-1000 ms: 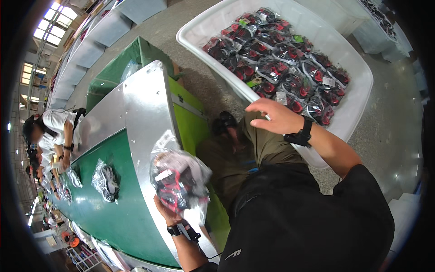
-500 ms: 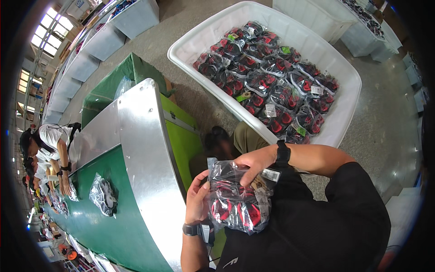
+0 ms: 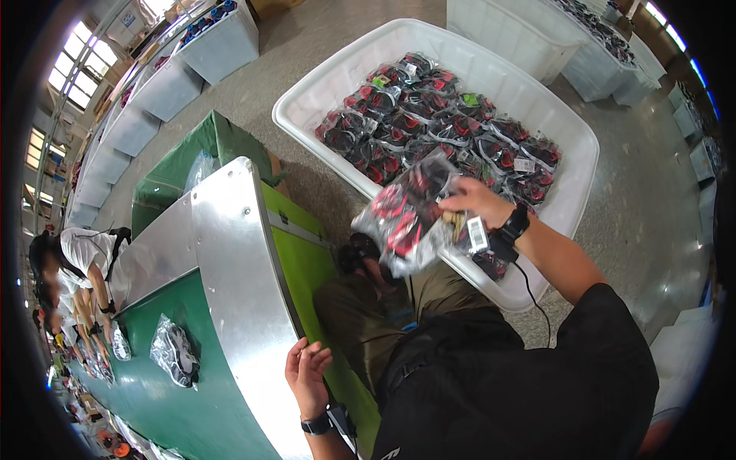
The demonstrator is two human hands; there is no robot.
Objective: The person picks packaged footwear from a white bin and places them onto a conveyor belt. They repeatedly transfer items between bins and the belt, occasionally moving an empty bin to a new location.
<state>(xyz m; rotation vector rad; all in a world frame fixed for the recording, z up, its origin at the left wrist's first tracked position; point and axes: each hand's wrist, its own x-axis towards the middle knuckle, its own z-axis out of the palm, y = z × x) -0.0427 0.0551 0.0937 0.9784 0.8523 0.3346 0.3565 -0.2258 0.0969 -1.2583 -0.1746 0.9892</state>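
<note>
The clear plastic bag of red-and-black items (image 3: 418,215), gripped by both hands at the chest half a second ago, has been carried right and far, and is now pinched in the right hand (image 3: 477,201) alone, over the near rim of the large white plastic tub (image 3: 571,172). The left hand (image 3: 307,376) has been released and rests open and empty against the slanted grey metal side panel (image 3: 238,291) of the green conveyor belt (image 3: 165,399). Open room is left between the panel's edge and the tub; a similar bag (image 3: 175,353) lies on the belt.
</note>
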